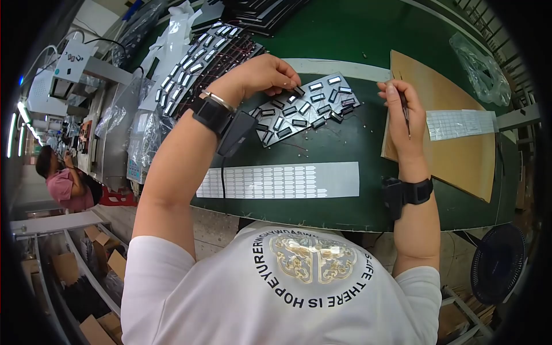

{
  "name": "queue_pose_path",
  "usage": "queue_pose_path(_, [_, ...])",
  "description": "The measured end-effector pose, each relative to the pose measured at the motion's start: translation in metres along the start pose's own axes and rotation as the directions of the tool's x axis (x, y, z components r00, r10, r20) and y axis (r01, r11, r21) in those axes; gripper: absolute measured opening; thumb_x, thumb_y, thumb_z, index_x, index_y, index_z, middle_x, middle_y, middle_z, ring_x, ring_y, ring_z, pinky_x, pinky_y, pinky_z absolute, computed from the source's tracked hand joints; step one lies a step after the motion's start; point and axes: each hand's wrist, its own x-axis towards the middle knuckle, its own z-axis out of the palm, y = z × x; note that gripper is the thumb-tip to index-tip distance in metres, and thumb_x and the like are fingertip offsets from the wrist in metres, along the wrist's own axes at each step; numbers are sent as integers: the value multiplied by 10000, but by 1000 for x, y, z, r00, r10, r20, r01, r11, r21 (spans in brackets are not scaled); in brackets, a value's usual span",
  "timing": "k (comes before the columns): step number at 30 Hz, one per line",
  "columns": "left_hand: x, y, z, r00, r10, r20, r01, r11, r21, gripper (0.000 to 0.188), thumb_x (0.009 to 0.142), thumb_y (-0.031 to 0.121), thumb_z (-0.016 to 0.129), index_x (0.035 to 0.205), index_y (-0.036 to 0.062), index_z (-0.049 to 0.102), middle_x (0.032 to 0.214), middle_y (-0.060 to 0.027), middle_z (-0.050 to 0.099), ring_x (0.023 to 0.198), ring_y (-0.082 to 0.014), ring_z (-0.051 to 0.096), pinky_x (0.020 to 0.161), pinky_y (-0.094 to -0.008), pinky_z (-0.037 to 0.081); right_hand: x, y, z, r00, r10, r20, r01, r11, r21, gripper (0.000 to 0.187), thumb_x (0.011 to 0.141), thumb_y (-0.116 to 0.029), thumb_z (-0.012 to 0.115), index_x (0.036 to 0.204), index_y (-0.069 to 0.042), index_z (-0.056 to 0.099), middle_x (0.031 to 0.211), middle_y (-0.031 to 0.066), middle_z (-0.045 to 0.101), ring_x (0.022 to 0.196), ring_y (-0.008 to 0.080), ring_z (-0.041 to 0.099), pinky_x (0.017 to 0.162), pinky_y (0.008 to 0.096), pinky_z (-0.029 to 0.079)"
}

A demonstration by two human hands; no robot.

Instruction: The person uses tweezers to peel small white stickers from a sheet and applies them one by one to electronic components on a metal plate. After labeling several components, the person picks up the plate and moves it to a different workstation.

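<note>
My left hand (269,76) reaches over the far edge of a flat silvery board (292,132) with its fingers pinched together. At its fingertips is a small black rectangular part (298,91), partly covered by the fingers. Several similar black parts with pale tops, one of them a black module (299,123), lie at mixed angles on the board. Off to the right, my right hand (406,115) is raised and closed around slim dark tweezers (406,115), their pointed end toward me. A white label sheet (342,179) with rows of small labels lies nearer my body.
Another loaded board (192,68) with red wires stands at the far left, near black panels (261,14). A brown board (454,155) at right bears a second label sheet (460,125). Clear plastic (480,69) lies at far right. A person (68,181) sits left; a black fan (499,263) stands right.
</note>
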Motion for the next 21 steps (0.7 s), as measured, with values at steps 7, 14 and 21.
queue_pose_path(7, [15, 8, 0, 998, -9, 63, 6, 999, 43, 135, 822, 81, 631, 940, 40, 681, 774, 6, 629, 614, -43, 514, 554, -180, 419, 2, 1, -1, 1000, -30, 9, 29, 999, 38, 189, 936, -160, 524, 1020, 3, 569, 979, 78, 643, 860, 109, 575, 782, 231, 451])
queue_pose_path(14, [22, 5, 0, 998, -2, 60, -6, 992, 127, 143, 818, 78, 623, 944, 46, 682, 778, -1, 632, 613, -65, 522, 570, -195, 435, 3, 2, -2, 1000, -23, 1, 23, 1000, 1, 189, 937, -164, 525, 1019, 0, 570, 977, 78, 644, 838, 105, 572, 772, 225, 451])
queue_pose_path(21, [17, -12, 5, 977, 210, -20, -200, 952, 230, 277, 805, 75, 625, 1078, 30, 616, 864, -41, 637, 728, -112, 568, 658, -244, 474, 3, 2, -1, 999, -35, -7, 35, 999, -7, 182, 937, -164, 523, 1012, -5, 572, 971, 73, 648, 823, 95, 570, 741, 212, 446])
